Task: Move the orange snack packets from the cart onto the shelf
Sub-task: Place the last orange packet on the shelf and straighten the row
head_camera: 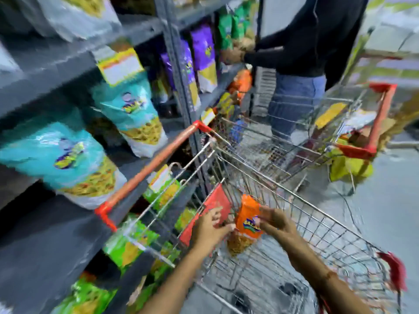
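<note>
An orange snack packet (247, 223) stands upright inside the wire cart (322, 236), near its left end. My right hand (275, 220) grips the packet's right side. My left hand (212, 225) is at the packet's left edge with fingers spread, touching it; whether it grips is unclear in the blur. More orange packets (242, 81) lie on the grey shelf (145, 162) farther down the aisle. The cart's basket holds nothing else that I can see.
The shelving on the left holds teal (133, 114), purple (203, 53) and green packets (127, 243). The cart's red handle (147, 168) runs along the shelf. A person in a dark top (301, 53) stands ahead beside a second cart (335, 123).
</note>
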Demonstrator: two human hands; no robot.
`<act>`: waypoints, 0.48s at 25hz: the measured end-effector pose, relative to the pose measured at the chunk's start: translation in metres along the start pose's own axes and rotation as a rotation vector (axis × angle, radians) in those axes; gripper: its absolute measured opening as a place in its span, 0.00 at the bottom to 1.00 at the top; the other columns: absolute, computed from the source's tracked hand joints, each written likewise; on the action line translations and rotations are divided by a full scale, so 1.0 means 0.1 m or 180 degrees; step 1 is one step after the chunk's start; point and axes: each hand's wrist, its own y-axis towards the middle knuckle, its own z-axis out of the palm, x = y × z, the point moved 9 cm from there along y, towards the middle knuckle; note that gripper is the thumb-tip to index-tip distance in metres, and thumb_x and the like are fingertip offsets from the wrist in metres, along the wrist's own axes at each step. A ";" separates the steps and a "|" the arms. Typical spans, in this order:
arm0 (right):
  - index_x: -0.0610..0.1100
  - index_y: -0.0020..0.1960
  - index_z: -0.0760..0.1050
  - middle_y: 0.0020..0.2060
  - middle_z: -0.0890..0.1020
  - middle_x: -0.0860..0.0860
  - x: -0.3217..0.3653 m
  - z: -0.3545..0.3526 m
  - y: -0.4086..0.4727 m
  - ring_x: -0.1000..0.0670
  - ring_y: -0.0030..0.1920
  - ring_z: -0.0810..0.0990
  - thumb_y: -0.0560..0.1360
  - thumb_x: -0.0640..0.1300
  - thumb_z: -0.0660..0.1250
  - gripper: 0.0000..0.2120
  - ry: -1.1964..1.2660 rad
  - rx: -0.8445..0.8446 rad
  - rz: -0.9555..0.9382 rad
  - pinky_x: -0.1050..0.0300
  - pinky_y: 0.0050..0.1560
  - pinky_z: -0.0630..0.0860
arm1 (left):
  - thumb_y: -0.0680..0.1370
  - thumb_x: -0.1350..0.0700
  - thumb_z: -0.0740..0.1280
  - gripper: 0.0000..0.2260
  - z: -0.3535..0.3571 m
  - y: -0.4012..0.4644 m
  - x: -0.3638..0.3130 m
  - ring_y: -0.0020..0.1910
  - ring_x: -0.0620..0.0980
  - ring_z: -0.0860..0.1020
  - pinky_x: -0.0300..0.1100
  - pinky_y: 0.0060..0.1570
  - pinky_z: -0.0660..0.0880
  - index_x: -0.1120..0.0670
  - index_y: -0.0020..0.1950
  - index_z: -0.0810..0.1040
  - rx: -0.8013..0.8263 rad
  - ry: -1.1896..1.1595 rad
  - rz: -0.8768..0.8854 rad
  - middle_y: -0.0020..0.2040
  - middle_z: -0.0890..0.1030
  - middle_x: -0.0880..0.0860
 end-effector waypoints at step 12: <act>0.37 0.66 0.68 0.59 0.75 0.48 -3.29 -0.21 1.52 0.49 0.57 0.73 0.67 0.32 0.74 0.29 -0.1087 0.0775 0.1951 0.74 0.56 0.72 | 0.59 0.43 0.75 0.38 1.19 1.40 2.19 0.54 0.57 0.82 0.51 0.51 0.79 0.44 0.66 0.67 0.0535 0.1591 -0.0980 0.58 0.83 0.54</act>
